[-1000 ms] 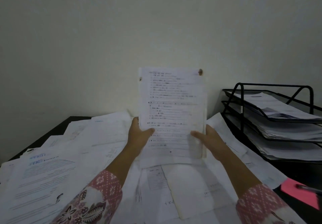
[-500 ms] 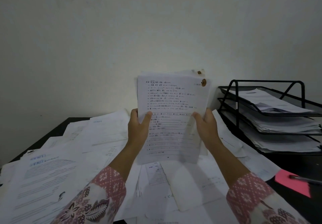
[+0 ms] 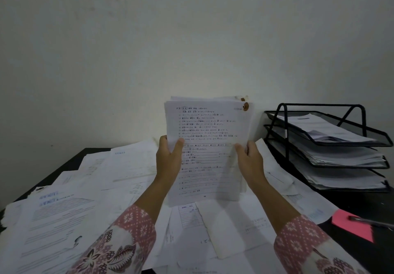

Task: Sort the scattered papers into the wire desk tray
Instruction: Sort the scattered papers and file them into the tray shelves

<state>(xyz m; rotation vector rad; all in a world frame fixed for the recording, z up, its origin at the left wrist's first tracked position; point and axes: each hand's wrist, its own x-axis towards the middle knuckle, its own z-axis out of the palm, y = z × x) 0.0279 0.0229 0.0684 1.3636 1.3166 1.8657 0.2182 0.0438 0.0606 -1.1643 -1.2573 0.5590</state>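
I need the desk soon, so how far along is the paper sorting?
Partly done. All three tiers of the wire tray already hold papers. The left hand and right hand grip a stack of sheets upright above the desk. Left: many loose papers cover the desk.

Sheaf (image 3: 207, 145) print too small — pen (image 3: 372, 222) cut by right edge.

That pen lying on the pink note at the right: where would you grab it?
Pinch the pen mid-barrel, coming from above. It lies flat across the pink sticky note, its long sides exposed, and its far end runs out of view.
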